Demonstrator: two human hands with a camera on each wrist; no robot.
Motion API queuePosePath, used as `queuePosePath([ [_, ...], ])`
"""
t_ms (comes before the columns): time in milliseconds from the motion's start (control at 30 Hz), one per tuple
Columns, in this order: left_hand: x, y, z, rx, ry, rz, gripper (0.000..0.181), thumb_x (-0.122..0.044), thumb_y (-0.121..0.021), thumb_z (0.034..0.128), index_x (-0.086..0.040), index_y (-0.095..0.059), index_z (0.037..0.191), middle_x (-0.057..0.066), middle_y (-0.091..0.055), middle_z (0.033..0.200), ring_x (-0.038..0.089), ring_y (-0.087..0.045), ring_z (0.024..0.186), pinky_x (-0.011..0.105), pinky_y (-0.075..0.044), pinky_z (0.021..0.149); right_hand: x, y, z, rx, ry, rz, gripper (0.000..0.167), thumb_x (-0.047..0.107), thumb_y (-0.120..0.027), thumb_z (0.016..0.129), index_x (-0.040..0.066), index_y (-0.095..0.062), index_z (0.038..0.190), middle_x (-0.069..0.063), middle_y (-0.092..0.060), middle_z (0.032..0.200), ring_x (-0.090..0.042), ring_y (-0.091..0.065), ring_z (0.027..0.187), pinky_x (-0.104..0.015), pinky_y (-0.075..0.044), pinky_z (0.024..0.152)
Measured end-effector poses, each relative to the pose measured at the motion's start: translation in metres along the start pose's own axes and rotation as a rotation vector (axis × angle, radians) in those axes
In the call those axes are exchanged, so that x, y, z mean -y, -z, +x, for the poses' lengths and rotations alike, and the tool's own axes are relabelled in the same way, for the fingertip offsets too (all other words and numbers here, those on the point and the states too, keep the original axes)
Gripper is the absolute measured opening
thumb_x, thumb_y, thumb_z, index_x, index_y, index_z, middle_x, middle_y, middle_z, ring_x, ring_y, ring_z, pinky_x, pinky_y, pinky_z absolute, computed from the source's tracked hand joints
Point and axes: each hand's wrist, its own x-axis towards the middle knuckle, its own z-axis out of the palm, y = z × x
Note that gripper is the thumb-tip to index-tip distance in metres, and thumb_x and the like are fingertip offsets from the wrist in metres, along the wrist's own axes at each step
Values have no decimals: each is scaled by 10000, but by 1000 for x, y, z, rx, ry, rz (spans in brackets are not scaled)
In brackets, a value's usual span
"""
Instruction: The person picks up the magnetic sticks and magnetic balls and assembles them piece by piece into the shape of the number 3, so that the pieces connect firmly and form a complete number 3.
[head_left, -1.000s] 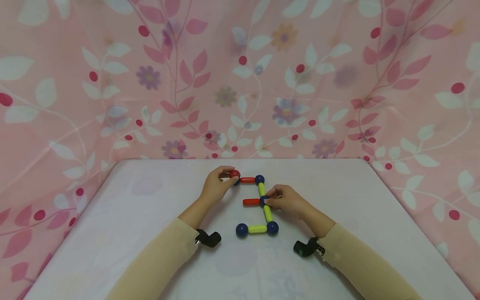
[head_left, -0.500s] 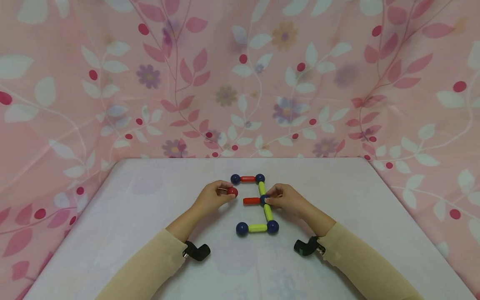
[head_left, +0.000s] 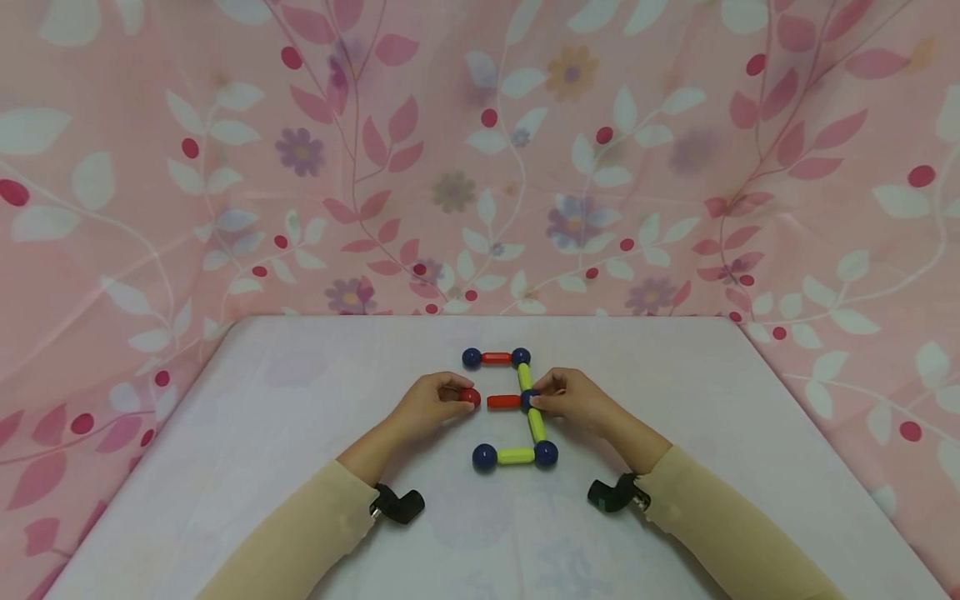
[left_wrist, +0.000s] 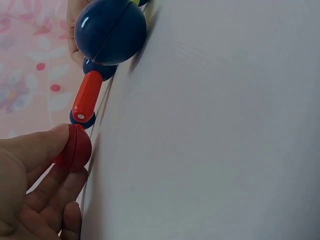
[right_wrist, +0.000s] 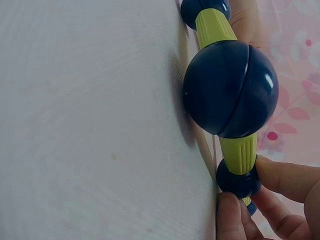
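My left hand [head_left: 431,407] pinches a red ball [head_left: 470,399] between thumb and fingers. In the head view the ball is just left of the free end of a red rod [head_left: 503,402], a small gap between them. That rod joins a dark blue ball [head_left: 529,401], which my right hand [head_left: 573,402] pinches from the right. Yellow-green rods [head_left: 537,426] run from this ball to the blue balls at the far corner [head_left: 521,357] and near corner [head_left: 546,454]. In the left wrist view the red ball [left_wrist: 75,148] shows between thumb and fingers.
A red rod [head_left: 497,358] links the far corner ball to a blue ball [head_left: 472,357] on the left. Nearer, a yellow-green rod [head_left: 515,456] ends in another blue ball [head_left: 484,457]. All lie on a white-covered table [head_left: 300,375] before a pink floral curtain [head_left: 450,208].
My left hand has brought the red ball away from the far left blue ball, toward me, level with the middle red rod's free end. My right hand stays on the middle blue ball.
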Motion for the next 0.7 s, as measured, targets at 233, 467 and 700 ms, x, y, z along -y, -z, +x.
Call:
queuePosePath([
  [233, -1, -4, 1, 12, 2, 26, 306, -169, -776, 891, -122, -702, 1184, -21, -700, 1018, 155, -629, 969, 333, -527, 898, -1, 0, 0, 0, 10, -3, 196, 135, -732, 921, 44, -666, 1082, -80, -672, 1014, -186, -639, 857, -300, -546, 766],
  [467, -5, -6, 1, -2, 9, 48, 296, -175, -777, 890, -133, -706, 1174, -21, -698, 1018, 149, -630, 973, 354, -519, 917, -1, 0, 0, -3, 9, -7, 198, 139, -734, 920, 45, -665, 1079, -80, -673, 1014, -187, -637, 857, -299, -541, 760],
  [700, -5, -8, 1, 5, 13, 53, 298, -202, -784, 886, -134, -705, 1165, -21, -693, 1006, 152, -623, 947, 326, -524, 875, -2, -1, 0, -9, 4, -6, 196, 136, -734, 920, 41, -665, 1077, -87, -669, 1007, -196, -630, 850, -293, -540, 746],
])
